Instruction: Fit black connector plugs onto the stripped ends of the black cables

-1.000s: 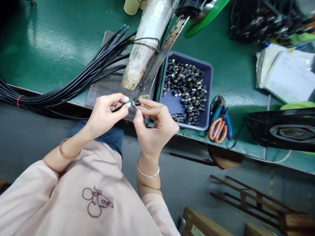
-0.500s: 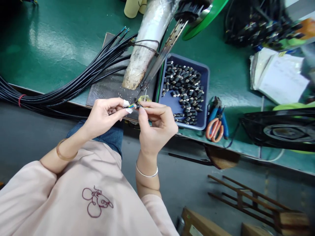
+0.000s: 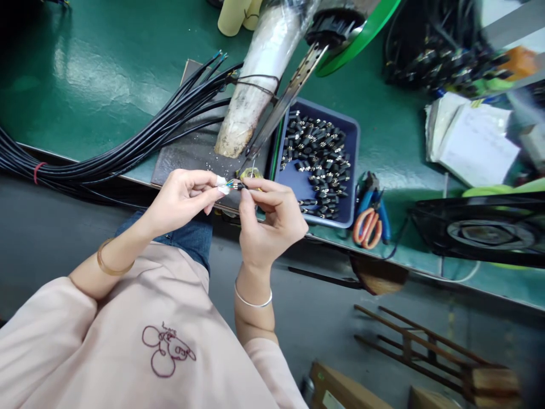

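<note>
My left hand (image 3: 181, 199), with white tape on thumb and forefinger, pinches the thin coloured wires (image 3: 230, 184) of a cable. Between the thumb and forefinger of my right hand (image 3: 272, 218) is a small black connector (image 3: 239, 186), its pins facing the wires. The two parts meet or nearly meet; the exact contact is too small to tell. Just above them, the tip of a metal soldering tool (image 3: 259, 139) and a thin wire (image 3: 253, 166) point down beside a yellowish lump (image 3: 249, 173). A white wrapped tube (image 3: 251, 96) hangs over the dark board (image 3: 187, 153).
Right of my hands sits a blue tray (image 3: 356, 170) of black connectors. Beyond it lie pliers (image 3: 369, 218), papers (image 3: 472, 136) and a black fan-like object (image 3: 485, 230). A bundle of black cables (image 3: 106, 170) stretches left. A green reel (image 3: 366, 42) stands above.
The camera view has shifted slightly. Both hands keep their pinches, and the wires and connector are still held end to end near the tool tip.
</note>
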`<state>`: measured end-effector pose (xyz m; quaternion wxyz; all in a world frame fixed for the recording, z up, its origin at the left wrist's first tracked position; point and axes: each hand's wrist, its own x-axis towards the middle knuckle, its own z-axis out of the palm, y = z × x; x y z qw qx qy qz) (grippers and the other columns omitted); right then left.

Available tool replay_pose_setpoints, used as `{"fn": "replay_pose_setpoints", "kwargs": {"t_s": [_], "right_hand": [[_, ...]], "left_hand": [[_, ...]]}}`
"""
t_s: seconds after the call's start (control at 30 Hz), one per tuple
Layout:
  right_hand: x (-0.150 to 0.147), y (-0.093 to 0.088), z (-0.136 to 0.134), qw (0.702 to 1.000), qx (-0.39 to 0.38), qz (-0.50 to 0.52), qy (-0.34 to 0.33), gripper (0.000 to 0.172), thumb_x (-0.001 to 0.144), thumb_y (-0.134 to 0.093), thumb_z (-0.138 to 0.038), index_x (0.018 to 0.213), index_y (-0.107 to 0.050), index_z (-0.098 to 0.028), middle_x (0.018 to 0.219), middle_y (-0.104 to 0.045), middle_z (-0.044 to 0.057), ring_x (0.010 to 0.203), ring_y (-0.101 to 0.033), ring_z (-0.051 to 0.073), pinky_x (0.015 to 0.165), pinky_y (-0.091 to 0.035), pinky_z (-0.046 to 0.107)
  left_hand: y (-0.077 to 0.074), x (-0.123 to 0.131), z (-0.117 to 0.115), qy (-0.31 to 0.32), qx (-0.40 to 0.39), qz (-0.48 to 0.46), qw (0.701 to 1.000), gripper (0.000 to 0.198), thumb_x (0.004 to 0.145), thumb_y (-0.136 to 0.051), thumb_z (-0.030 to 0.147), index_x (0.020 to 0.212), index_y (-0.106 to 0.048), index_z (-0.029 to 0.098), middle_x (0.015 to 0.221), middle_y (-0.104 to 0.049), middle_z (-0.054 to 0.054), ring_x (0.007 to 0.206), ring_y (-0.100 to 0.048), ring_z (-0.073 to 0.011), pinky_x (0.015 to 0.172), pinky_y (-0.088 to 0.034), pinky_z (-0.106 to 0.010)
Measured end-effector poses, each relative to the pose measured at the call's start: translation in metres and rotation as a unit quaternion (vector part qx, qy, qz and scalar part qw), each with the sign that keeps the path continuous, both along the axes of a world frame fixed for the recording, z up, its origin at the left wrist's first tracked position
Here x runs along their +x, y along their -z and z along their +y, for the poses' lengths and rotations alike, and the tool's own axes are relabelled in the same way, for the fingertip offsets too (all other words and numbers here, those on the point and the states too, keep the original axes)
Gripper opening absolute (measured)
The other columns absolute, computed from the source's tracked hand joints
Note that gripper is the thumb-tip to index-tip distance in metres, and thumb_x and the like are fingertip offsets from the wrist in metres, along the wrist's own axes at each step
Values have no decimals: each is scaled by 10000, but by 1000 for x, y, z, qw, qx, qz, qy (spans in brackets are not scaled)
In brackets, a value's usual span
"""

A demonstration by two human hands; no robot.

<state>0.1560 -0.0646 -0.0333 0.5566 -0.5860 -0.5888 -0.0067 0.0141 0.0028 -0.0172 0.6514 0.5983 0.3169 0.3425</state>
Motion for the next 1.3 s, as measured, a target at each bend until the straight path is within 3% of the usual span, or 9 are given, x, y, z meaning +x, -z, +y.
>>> {"fn": "replay_pose_setpoints", "kwargs": {"t_s": [0.23,0.53,0.87,1.3], "right_hand": [[-2,-2,4,997,31,-72,24,134,875,-636,-93,860,-603,-221,944,-749,16,864,-735,155,720,-621,289],[-2,-6,9,999,12,-42,2,136,865,-631,-98,822,-586,-218,969,-723,27,910,-713,175,749,-616,328],[-2,-11,11,997,10,-66,26,131,853,-661,-108,812,-611,-222,933,-725,22,887,-712,173,747,-622,356],[1,-10,6,997,-12,-73,-17,144,844,-646,-97,805,-574,-216,973,-733,30,926,-716,164,764,-633,321]], "left_hand": [[-2,5,1,-25,-14,-15,999,221,797,-734,329,765,-707,112,561,-562,18,481,-493,-63,471,-421,-184],[1,10,5,-48,-13,-36,998,320,756,-787,421,764,-717,109,590,-588,7,489,-502,-67,466,-424,-197],[2,10,4,-71,27,-18,997,253,798,-756,385,788,-752,132,627,-624,-10,506,-498,-68,459,-409,-191],[0,6,5,-31,-16,-13,999,255,786,-764,360,745,-691,119,586,-558,17,485,-495,-56,449,-405,-166]]}}
